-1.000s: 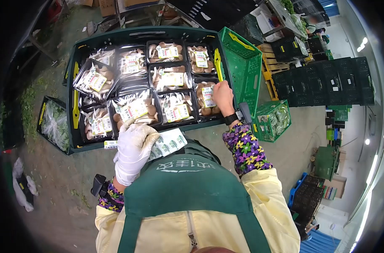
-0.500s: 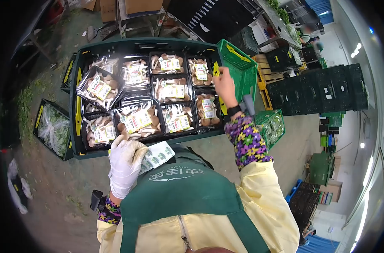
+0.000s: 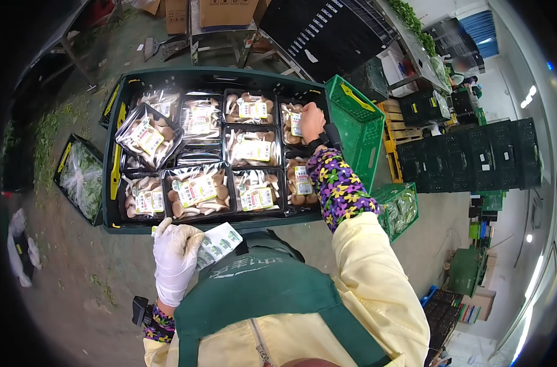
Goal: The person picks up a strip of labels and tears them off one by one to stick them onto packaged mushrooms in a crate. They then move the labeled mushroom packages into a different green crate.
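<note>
My left hand, in a white glove, is closed around a sheet of printed labels in front of my apron. My bare right hand is at the top right pack of mushrooms, its fingers curled against the pack's right side by the label. Its fingertips are partly hidden. Several other film-wrapped mushroom packs with white, green and yellow labels lie in a large dark green crate. One pack lies tilted on top of others at the left.
A green crate stands against the big crate's right side. Bagged greens fill a crate at left and another at right. Stacked dark crates stand farther right. Cardboard boxes sit at the back, and another person is far off.
My right hand has moved from the crate's right rim leftward and down onto the top right mushroom pack. My left hand still holds the label sheet. The view has shifted slightly.
</note>
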Available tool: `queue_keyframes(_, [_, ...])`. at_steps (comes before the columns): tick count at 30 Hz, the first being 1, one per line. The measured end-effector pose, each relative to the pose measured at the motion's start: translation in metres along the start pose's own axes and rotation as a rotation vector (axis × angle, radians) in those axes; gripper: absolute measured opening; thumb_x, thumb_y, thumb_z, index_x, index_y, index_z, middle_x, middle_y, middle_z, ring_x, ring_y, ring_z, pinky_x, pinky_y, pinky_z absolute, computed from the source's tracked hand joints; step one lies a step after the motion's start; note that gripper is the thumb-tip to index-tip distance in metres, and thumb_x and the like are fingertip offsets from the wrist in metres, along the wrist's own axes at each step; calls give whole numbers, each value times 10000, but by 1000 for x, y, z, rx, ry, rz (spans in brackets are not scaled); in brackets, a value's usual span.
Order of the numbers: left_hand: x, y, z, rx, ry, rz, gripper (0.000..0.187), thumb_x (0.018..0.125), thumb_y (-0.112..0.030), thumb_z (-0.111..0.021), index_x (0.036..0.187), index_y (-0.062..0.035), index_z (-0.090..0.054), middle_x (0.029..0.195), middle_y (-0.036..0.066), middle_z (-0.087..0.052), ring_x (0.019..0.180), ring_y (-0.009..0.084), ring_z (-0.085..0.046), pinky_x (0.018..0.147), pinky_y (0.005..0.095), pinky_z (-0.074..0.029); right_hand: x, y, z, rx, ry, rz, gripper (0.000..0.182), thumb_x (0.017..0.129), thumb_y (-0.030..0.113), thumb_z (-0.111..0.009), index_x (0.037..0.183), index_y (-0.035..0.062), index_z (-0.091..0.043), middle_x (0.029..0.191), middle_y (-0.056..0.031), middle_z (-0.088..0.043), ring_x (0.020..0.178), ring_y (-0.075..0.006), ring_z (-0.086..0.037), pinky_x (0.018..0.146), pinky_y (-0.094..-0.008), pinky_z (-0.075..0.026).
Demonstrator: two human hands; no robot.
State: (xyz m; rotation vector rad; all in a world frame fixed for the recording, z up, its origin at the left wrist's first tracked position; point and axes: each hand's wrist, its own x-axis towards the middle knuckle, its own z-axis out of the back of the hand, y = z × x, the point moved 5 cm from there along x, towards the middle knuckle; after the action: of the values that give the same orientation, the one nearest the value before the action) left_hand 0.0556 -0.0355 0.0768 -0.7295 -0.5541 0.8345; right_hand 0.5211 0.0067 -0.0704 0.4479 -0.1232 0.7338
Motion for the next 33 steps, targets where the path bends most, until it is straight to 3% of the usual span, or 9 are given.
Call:
queue_keyframes(6, [0, -8, 0, -3, 15, 17, 50, 783, -48, -661, 758, -60, -620, 654, 48, -552, 657, 231, -549, 955, 429, -397, -17, 16, 25, -276, 78, 221, 167, 882, 150, -494, 1041, 104, -513, 967, -182, -543, 762, -400, -627, 623, -479, -512])
queue_keyframes(11, [0, -6, -2, -17, 11, -20, 48, 782, -74, -672, 774, -71, -625, 656, 41, -556, 669, 234, -555, 948, 419, -393, -78, 11, 58, -243, 189, 229, 146, 814, 25, -539, 953, 21, -493, 915, -213, -586, 809, -387, -628, 663, -471, -520])
queue_keyframes(15, [2, -8, -5, -38, 37, -57, 46, 782, -67, -670, 773, -69, -625, 659, 45, -559, 671, 237, -556, 943, 420, -397, -85, 0, 41, -209, 75, 152, 233, 782, 27, -560, 996, -17, -479, 946, -227, -588, 841, -381, -614, 732, -466, -508])
queue_keyframes(17, [4, -11, -6, -56, 58, -65, 41, 783, -62, -667, 777, -70, -628, 661, 44, -559, 671, 237, -556, 940, 419, -399, -80, 13, 36, -484, 66, 271, 160, 760, 66, -584, 903, -3, -559, 909, -156, -597, 798, -287, -619, 725, -380, -471])
queue_keyframes(21, [2, -13, -2, -54, 71, -92, 40, 798, -57, -652, 770, -52, -624, 674, 64, -566, 677, 245, -563, 946, 435, -414, -71, 12, 31, -438, -86, 157, 152, 769, 82, -572, 888, -10, -558, 809, -207, -623, 773, -348, -635, 676, -421, -508])
queue_keyframes(28, [-6, 8, 10, -35, 22, -37, 51, 792, -65, -663, 766, -80, -621, 687, 52, -592, 693, 248, -574, 896, 410, -416, -26, 65, 45, 21, 187, 481, 227, 812, 98, -499, 946, 17, -663, 880, -215, -653, 825, -384, -625, 722, -443, -515])
queue_keyframes(29, [-4, 7, 14, -36, 10, -49, 50, 788, -64, -662, 765, -73, -618, 687, 59, -591, 700, 251, -576, 881, 403, -420, -31, 90, 55, 137, 275, 503, 231, 844, 149, -521, 948, 1, -665, 878, -168, -676, 792, -312, -660, 722, -384, -518])
queue_keyframes(31, [-2, 12, 19, -5, -135, -62, 56, 777, -54, -667, 760, -67, -615, 675, 62, -583, 677, 253, -564, 801, 386, -432, -63, 154, 82, 373, 740, 378, 240, 864, 225, -578, 958, 19, -657, 899, -145, -673, 799, -269, -650, 728, -356, -508])
queue_keyframes(33, [2, 15, 25, 11, -229, -55, 64, 772, -51, -672, 758, -64, -611, 652, 64, -564, 647, 257, -547, 714, 377, -422, -117, 194, 97, 688, 1003, 555, 310, 895, 295, -594, 1003, 9, -644, 875, -94, -668, 812, -175, -621, 759, -307, -486])
